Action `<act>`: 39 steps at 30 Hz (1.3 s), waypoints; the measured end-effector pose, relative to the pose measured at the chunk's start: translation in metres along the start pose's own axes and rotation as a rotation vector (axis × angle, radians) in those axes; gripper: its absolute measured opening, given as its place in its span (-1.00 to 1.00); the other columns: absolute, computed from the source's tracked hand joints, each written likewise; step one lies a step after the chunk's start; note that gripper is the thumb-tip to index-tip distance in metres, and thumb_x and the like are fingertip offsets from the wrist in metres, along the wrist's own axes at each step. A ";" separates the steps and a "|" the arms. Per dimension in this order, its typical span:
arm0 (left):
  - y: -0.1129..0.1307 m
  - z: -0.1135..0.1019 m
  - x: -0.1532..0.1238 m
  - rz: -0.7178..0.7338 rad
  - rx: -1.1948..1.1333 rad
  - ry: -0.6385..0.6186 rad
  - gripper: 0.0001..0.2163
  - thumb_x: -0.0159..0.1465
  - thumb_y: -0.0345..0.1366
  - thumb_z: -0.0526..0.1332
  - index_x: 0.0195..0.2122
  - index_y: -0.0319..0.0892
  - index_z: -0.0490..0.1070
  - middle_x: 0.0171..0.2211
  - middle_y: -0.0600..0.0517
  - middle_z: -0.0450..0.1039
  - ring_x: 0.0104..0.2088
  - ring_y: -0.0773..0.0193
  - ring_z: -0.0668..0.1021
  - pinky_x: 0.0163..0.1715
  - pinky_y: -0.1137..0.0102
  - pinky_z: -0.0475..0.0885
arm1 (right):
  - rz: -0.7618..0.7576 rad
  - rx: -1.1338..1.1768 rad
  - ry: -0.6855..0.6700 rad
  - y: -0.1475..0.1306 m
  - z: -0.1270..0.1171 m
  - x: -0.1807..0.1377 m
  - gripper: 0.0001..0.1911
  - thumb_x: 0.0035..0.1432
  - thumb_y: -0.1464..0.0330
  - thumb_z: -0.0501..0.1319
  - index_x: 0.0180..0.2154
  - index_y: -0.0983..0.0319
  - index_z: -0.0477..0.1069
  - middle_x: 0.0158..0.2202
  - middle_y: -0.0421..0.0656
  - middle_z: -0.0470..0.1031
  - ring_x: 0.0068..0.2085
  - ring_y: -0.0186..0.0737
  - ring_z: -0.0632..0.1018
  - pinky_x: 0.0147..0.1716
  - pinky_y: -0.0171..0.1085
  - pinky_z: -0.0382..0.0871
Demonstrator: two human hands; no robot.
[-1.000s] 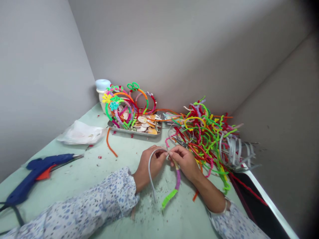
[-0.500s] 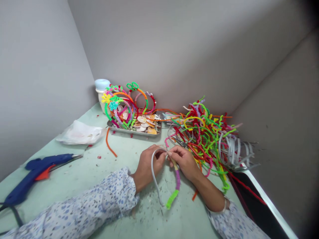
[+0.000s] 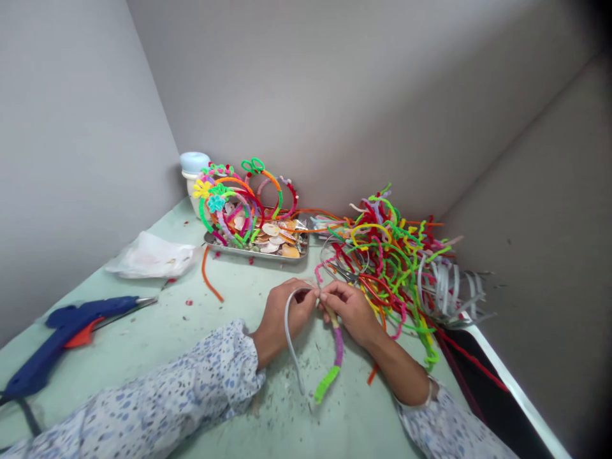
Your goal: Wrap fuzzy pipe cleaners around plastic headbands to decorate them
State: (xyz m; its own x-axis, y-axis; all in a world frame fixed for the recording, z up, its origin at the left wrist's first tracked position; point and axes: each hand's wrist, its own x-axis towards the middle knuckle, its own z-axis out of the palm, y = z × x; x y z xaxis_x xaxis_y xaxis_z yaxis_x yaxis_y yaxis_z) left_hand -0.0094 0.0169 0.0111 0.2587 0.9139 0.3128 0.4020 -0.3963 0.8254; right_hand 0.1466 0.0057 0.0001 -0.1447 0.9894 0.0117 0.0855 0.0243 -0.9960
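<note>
Both my hands meet over the pale green table (image 3: pixel 157 331) and hold one grey plastic headband (image 3: pixel 289 331). My left hand (image 3: pixel 282 315) is closed round its bare grey arc. My right hand (image 3: pixel 351 306) pinches the top of the band, where pipe cleaner is wound on. The wound side (image 3: pixel 335 357) runs beige, then purple, then green down to its tip. A pink pipe cleaner end (image 3: pixel 319 271) sticks up just beyond my fingers.
A metal tray (image 3: pixel 255 252) holds finished colourful headbands and shell pieces, with a white jar (image 3: pixel 192 167) behind it. A heap of pipe cleaners (image 3: pixel 387 255) and bare grey headbands (image 3: pixel 449 290) lies at right. A blue glue gun (image 3: pixel 67 328) and plastic bag (image 3: pixel 150 255) lie left.
The headband has swung slightly in my hands, its lower ends shifting right and then back. Both hands stay in the same place with the same grip.
</note>
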 end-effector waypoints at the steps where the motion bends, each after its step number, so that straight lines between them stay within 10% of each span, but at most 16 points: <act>1: 0.000 0.000 0.000 -0.012 0.003 0.008 -0.83 0.20 -0.34 0.12 -0.43 -0.20 0.49 -0.44 0.04 0.47 -0.39 0.33 0.47 -0.34 0.47 0.31 | 0.000 -0.003 0.002 0.000 0.000 0.000 -0.86 0.09 0.31 0.17 -0.44 0.24 0.35 -0.61 -0.28 0.41 -0.62 -0.37 0.40 -0.60 -0.37 0.27; 39: 0.005 0.000 -0.001 -0.017 -0.076 0.024 -0.85 0.19 -0.38 0.13 -0.42 -0.21 0.51 -0.41 0.03 0.50 -0.39 0.33 0.50 -0.35 0.47 0.36 | 0.033 0.045 0.005 0.001 -0.001 0.000 -0.80 0.07 0.24 0.18 -0.45 0.24 0.35 -0.56 -0.25 0.42 -0.62 -0.37 0.40 -0.61 -0.36 0.28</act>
State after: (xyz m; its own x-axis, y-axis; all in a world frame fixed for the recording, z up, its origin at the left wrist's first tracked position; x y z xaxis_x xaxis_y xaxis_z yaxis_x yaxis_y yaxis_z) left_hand -0.0076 0.0143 0.0149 0.2307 0.9225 0.3094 0.3379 -0.3741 0.8636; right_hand 0.1479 0.0060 -0.0012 -0.1374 0.9903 -0.0214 0.0457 -0.0152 -0.9988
